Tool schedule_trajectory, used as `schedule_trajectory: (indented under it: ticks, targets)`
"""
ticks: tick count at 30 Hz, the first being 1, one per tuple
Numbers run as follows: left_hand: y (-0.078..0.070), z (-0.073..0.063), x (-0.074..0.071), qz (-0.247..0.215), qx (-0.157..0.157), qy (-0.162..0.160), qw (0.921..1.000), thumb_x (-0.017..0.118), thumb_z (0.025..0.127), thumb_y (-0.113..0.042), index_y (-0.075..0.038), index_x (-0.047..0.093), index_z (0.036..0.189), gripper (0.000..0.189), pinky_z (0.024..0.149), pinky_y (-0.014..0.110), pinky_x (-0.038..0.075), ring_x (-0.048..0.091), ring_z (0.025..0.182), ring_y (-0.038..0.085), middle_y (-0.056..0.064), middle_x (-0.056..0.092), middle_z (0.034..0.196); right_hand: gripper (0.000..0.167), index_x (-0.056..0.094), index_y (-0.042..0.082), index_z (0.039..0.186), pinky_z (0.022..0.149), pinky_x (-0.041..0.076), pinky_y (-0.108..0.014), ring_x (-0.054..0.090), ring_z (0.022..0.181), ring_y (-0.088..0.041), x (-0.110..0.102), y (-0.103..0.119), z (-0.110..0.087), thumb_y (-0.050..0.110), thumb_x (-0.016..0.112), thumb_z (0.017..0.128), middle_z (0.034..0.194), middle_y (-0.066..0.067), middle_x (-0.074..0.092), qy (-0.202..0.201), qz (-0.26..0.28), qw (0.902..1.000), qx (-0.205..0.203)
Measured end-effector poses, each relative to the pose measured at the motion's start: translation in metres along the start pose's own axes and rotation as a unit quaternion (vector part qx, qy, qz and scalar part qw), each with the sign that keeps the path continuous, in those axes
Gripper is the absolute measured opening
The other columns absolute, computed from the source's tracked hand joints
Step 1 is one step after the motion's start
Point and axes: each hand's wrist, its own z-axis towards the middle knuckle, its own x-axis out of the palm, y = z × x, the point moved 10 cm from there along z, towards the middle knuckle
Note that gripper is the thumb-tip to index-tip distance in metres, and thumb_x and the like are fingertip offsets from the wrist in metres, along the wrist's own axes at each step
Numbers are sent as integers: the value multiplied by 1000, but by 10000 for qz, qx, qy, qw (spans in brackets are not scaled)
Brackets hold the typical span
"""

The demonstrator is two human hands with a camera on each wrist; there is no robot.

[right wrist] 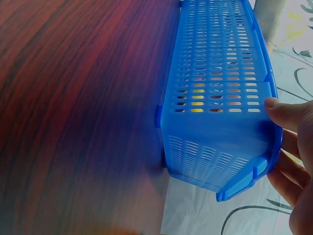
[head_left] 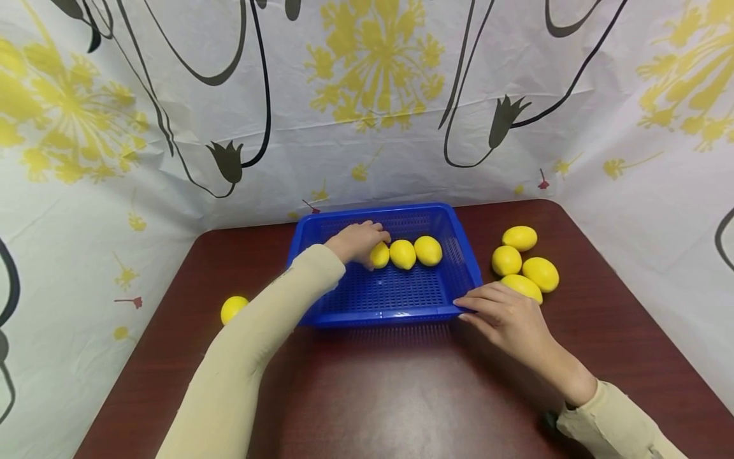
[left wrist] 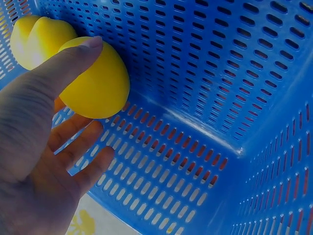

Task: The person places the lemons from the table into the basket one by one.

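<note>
Inside a blue plastic basket (head_left: 390, 313), my left hand (head_left: 357, 243) holds a lemon (left wrist: 100, 88), its thumb lying across the fruit and the other fingers at its far side. Two more lemons (head_left: 402, 254) (head_left: 428, 250) sit in a row to the right of the held one. At the basket's front right corner, my right hand (head_left: 510, 319) grips the rim, with the thumb (right wrist: 281, 110) on the outer wall and the fingers over the edge. Whether the held lemon touches the basket floor I cannot tell.
Several lemons (head_left: 540, 274) lie grouped on the dark red wooden table (head_left: 378, 389), right of the basket. One lemon (head_left: 234, 308) lies to its left, partly behind my left sleeve (head_left: 269, 331). A white flower-patterned sheet (head_left: 367, 159) hangs behind and at both sides.
</note>
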Motion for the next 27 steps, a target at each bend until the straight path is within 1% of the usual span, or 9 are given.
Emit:
schedule_trajectory:
  ticks: [5, 11, 14, 18, 21, 24, 27]
  targets:
    - [2, -4, -2, -96, 5, -1, 10000, 82, 80, -39, -23, 49, 144, 74, 107, 42, 48, 48, 129, 24, 4, 50, 143, 25, 78, 18, 103, 75, 55, -32, 70, 88, -16, 0, 0, 1, 28, 81, 80, 95, 3, 76, 20, -14, 10000, 8]
    - [4, -11, -12, -221, 12, 19, 9998, 82, 79, -40, -23, 50, 144, 74, 108, 43, 47, 47, 129, 25, 4, 49, 144, 26, 78, 19, 103, 77, 55, -32, 70, 89, -15, 0, 0, 1, 27, 82, 79, 96, 3, 76, 61, -31, 10000, 26]
    - [3, -15, -18, -268, 24, 25, 9996, 81, 81, -40, -22, 49, 144, 73, 110, 44, 46, 47, 130, 26, 5, 49, 145, 27, 78, 19, 104, 77, 55, -32, 69, 89, -15, 0, 0, 2, 26, 82, 78, 96, 3, 75, 107, -51, 9999, 42]
    - [2, -20, -29, -339, 14, -67, 9994, 79, 83, -39, -20, 49, 145, 71, 111, 45, 44, 46, 132, 26, 5, 47, 147, 31, 78, 19, 104, 77, 55, -32, 70, 89, -15, 0, 0, 2, 23, 85, 73, 96, 3, 75, 129, -69, 9999, 65]
    - [3, -24, -35, -456, 5, -107, 9989, 79, 83, -39, -19, 50, 144, 71, 111, 45, 44, 46, 132, 27, 5, 47, 148, 34, 78, 19, 104, 77, 55, -32, 70, 89, -15, 0, 0, 2, 21, 86, 71, 97, 3, 76, 158, -77, 9998, 111]
    - [5, -29, -37, -580, 21, -125, 9982, 79, 83, -40, -19, 50, 144, 71, 111, 45, 44, 46, 132, 27, 5, 47, 148, 35, 78, 19, 104, 78, 55, -32, 70, 90, -15, 1, -1, 1, 21, 86, 71, 97, 3, 76, 197, -90, 9996, 157]
    - [12, -35, -39, -701, 11, -212, 9973, 79, 83, -40, -20, 51, 144, 70, 111, 46, 45, 45, 134, 28, 5, 47, 147, 35, 78, 20, 104, 77, 56, -32, 70, 90, -15, 2, -1, 1, 21, 87, 70, 97, 3, 76, 226, -95, 9995, 180]
